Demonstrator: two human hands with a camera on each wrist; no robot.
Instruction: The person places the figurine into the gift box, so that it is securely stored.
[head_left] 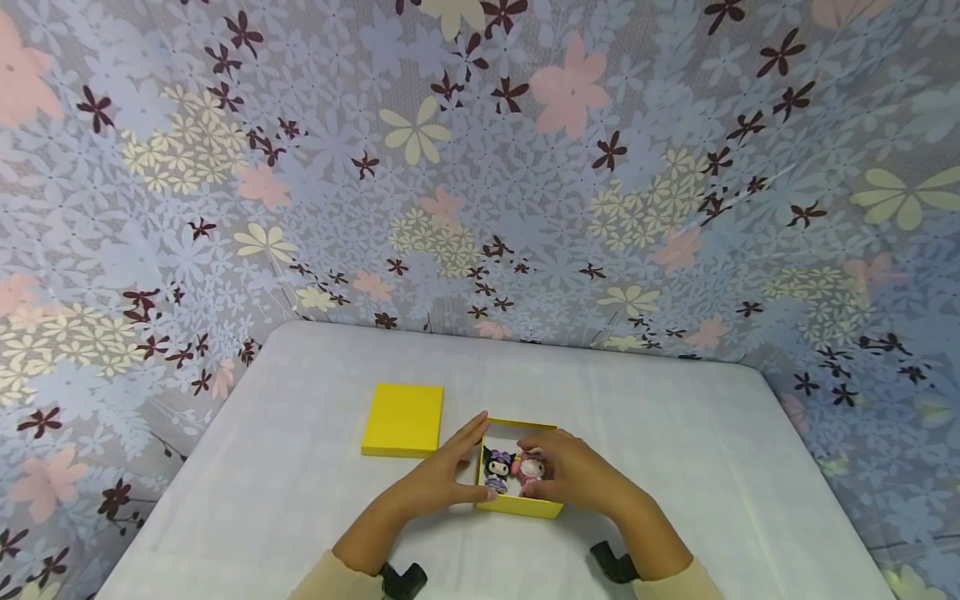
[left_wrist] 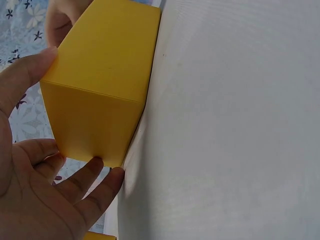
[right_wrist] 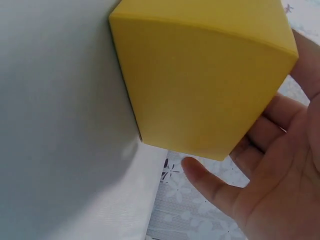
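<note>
Currently, yellow box [head_left: 519, 507] sits on white-covered bench [head_left: 315, 417]; inside box, dark-eared figurine [head_left: 498, 472] at left, pink figurine [head_left: 532, 469] beside it. Left hand [head_left: 438, 477] holds box's left side, thumb at near corner, fingers spread toward far corner. Right hand [head_left: 583, 472] reaches over box's right side, thumb and fingers narrowed around pink figurine. Square yellow lid [head_left: 405, 419] lies left of box, apart.

A pale cloth-covered table [head_left: 675, 433] carries a yellow lid [head_left: 406, 418] and, to its right, an open yellow box [head_left: 522, 506].
</note>
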